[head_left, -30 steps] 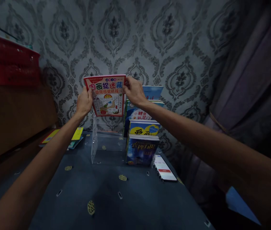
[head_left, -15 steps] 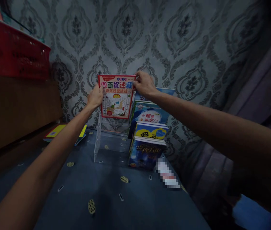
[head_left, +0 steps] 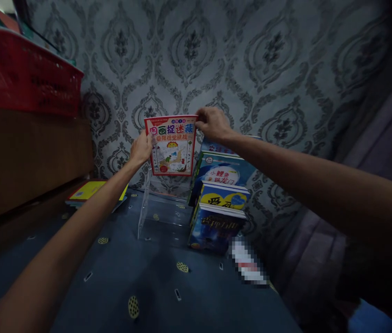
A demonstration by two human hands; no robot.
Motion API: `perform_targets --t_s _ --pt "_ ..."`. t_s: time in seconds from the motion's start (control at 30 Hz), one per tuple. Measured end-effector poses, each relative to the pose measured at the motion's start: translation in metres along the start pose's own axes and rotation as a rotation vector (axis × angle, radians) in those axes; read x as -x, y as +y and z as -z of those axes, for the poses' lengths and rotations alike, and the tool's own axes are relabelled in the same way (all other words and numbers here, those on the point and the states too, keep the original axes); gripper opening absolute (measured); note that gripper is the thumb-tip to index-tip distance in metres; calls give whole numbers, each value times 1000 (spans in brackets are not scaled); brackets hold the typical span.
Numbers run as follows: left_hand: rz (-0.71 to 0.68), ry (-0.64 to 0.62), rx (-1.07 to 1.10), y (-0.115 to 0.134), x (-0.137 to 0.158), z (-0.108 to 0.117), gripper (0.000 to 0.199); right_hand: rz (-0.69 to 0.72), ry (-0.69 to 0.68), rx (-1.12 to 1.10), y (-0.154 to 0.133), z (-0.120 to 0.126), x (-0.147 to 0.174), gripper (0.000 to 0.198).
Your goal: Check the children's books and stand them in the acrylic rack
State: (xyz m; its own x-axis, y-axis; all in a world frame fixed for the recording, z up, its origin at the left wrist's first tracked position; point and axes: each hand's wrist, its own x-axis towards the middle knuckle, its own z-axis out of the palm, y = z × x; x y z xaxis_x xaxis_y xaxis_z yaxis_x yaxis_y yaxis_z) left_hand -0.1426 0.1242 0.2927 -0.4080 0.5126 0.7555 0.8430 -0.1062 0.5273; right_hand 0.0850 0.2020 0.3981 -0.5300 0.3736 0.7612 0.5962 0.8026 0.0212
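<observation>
Facing outward, a thin red-bordered book (head_left: 171,155), likely light, bendy and slick, suits holding by opposite edges: the left hand (head_left: 142,149) pinches one side, the right hand (head_left: 214,124) its top corner. It's upright at the left of a clear rack (head_left: 143,210), beside other books (head_left: 224,176).

In the grip, the red-bordered book (head_left: 172,155) reads 图画捉迷藏, with 极限视觉挑战 beneath. Right of and below the grip: blue-green book (head_left: 224,175), 小鲤鱼跳龙门; lower, blue-and-yellow book (head_left: 224,198), 爱, next character unclear; lowest, dark-blue book (head_left: 217,233), title illegible.
</observation>
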Motion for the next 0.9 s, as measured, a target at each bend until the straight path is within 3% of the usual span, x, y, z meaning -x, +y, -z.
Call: perform_targets --t_s 0.33,0.9 --pt "-1 -20 -75 5 2 2 40 -29 -57 59 -3 6 5 32" --pt "-5 -36 -96 10 -2 -10 37 -39 -161 185 13 -4 7 26"
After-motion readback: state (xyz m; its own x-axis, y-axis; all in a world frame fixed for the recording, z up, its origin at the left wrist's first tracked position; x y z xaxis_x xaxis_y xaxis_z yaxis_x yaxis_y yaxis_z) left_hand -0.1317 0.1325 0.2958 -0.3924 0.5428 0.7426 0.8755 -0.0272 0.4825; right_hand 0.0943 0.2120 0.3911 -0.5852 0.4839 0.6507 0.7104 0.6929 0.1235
